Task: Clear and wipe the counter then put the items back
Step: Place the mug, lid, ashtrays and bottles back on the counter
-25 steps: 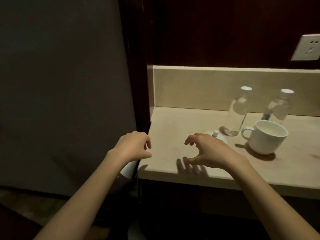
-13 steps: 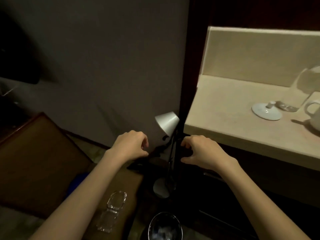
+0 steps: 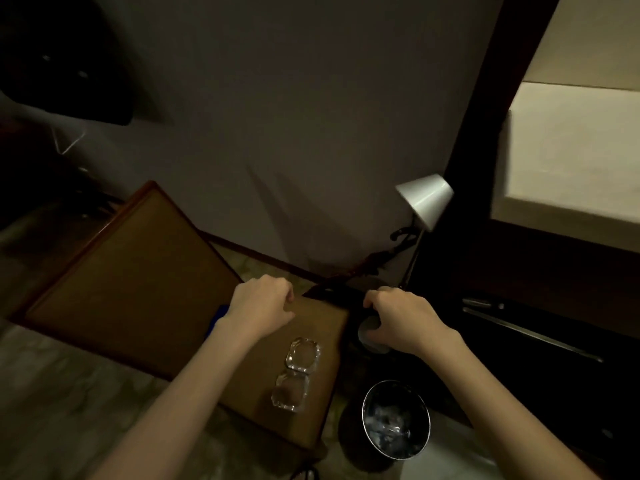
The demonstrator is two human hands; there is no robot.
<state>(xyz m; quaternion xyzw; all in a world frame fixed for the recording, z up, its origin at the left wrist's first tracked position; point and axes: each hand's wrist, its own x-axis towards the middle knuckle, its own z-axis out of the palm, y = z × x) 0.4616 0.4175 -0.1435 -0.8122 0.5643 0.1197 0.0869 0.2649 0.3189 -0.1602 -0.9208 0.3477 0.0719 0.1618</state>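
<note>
Head view, dim light. Counter (image 3: 568,161) sits at 2 o'clock, only its left end in frame, and what shows of it is bare. No counter items on that visible part.

Left hand (image 3: 263,308) hovers over the brown side table (image 3: 131,292), fingers loosely curled, holding nothing. Right hand (image 3: 401,320) at 5 o'clock of the lamp (image 3: 424,199), fingers curled the same way, nothing gripped as far as I can tell; a pale round shape under its knuckles may be the lamp base, unclear.

Two glass ashtrays (image 3: 296,374) lie touching each other on the table's near end, at 6 o'clock of the left hand. Bin (image 3: 396,419) on the floor, just beside the table corner.

Risks, judged:
- ashtrays close to the table edge; a careless forearm sweep could knock them off toward the bin or floor
- thick glass, probably heavy and slick; a one-handed pinch may slip
- lamp stem and cable near the right hand; snagging could tip it
- poor light makes clear glass edges hard to see
</note>
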